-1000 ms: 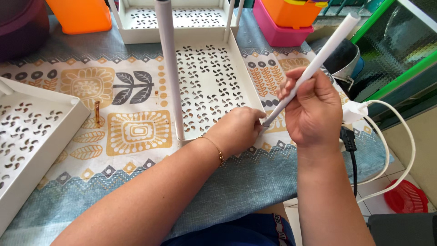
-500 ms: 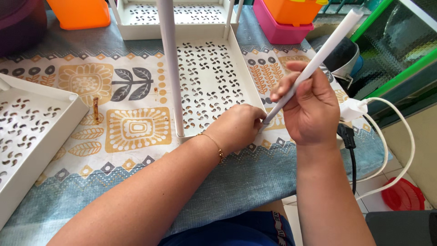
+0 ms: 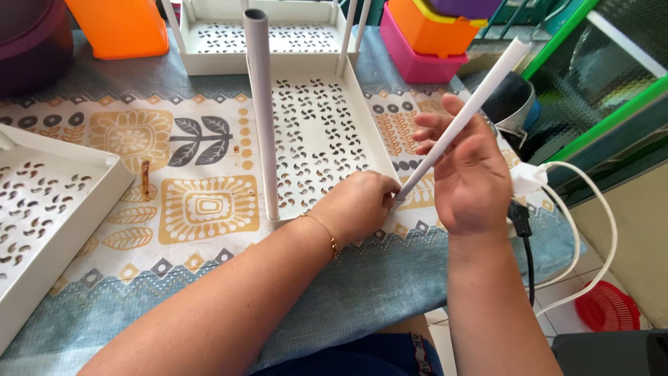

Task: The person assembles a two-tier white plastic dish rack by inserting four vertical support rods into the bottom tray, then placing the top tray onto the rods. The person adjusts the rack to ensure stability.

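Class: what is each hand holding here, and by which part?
Right hand: white tube, around its middle. Left hand: at the tube's lower end, by the tray corner.

tray on tablecloth, tub behind

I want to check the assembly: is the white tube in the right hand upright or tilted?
Tilted. The white tube leans up to the right from the tray corner, where the left hand grips its lower end; the right hand holds its middle.
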